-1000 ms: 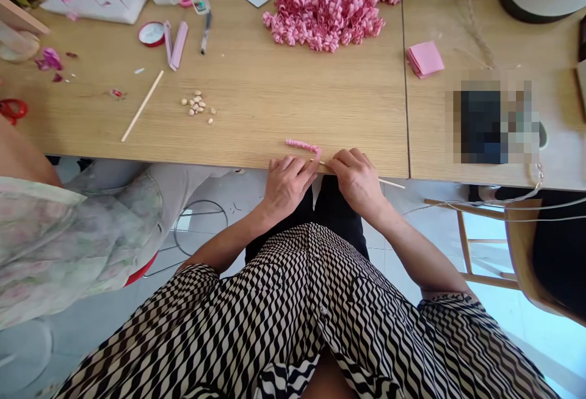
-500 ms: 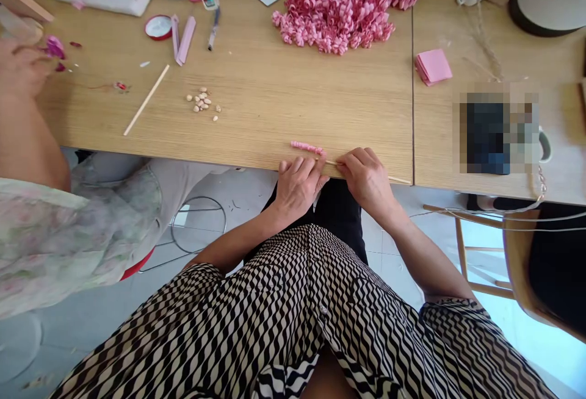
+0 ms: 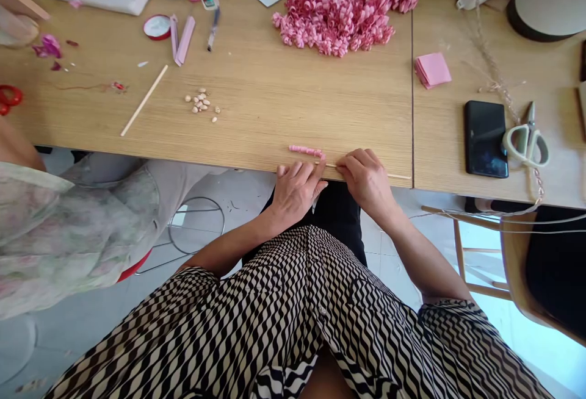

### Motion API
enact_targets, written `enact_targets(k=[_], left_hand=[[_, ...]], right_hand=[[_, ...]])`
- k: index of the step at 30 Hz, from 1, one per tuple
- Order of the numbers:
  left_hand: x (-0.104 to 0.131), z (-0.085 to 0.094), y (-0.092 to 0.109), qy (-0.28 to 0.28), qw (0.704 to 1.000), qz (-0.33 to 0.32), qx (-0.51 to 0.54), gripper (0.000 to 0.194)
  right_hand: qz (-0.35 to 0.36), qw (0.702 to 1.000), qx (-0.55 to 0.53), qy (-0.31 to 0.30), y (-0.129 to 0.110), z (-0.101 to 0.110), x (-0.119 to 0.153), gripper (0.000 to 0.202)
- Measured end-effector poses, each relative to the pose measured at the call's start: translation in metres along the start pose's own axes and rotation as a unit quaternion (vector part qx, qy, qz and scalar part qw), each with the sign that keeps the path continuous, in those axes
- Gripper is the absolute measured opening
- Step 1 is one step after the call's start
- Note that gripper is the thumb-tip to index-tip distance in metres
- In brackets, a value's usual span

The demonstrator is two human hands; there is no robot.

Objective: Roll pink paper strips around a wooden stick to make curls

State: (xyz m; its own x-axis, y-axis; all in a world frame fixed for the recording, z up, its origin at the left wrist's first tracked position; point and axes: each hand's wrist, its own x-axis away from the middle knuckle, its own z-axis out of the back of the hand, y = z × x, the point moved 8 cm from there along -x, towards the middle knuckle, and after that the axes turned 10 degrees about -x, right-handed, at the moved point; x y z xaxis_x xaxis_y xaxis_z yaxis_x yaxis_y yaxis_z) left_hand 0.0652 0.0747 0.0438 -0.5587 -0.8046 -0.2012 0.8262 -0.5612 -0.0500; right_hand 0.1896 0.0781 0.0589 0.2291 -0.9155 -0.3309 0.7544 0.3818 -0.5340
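Note:
At the table's front edge, my right hand (image 3: 365,180) is closed on a thin wooden stick (image 3: 399,176), whose far end sticks out to the right. My left hand (image 3: 297,193) is closed beside it, its fingertips pressed at the stick's left end and on the end of a curled pink strip (image 3: 304,150). The strip lies on the table just beyond my left fingers. How the strip meets the stick is partly hidden by the fingertips.
A pile of curled pink strips (image 3: 339,11) lies at the back. Pink squares (image 3: 433,70), a phone (image 3: 486,138) and scissors (image 3: 526,143) are on the right. Leftward are small beans (image 3: 201,101), another stick (image 3: 144,100) and a seated person's sleeve (image 3: 32,188).
The curled strip's right end has shifted and bends down toward my left fingertips. The other person's hand has left the table at the far left, and red scissor handles now show there.

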Motion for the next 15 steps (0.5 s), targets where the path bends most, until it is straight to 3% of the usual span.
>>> enact_targets(k=[8,15], left_hand=[[-0.013,-0.001,-0.003,0.011,1.000,0.014,0.018,0.045],[0.002,0.003,-0.006,0.018,0.999,0.026,0.032,0.047]], right_hand=[[-0.003,1.000,-0.004,-0.003,0.004,-0.003,-0.008,0.024],[-0.002,1.000,-0.018,-0.004,0.004,-0.004,-0.008,0.023]])
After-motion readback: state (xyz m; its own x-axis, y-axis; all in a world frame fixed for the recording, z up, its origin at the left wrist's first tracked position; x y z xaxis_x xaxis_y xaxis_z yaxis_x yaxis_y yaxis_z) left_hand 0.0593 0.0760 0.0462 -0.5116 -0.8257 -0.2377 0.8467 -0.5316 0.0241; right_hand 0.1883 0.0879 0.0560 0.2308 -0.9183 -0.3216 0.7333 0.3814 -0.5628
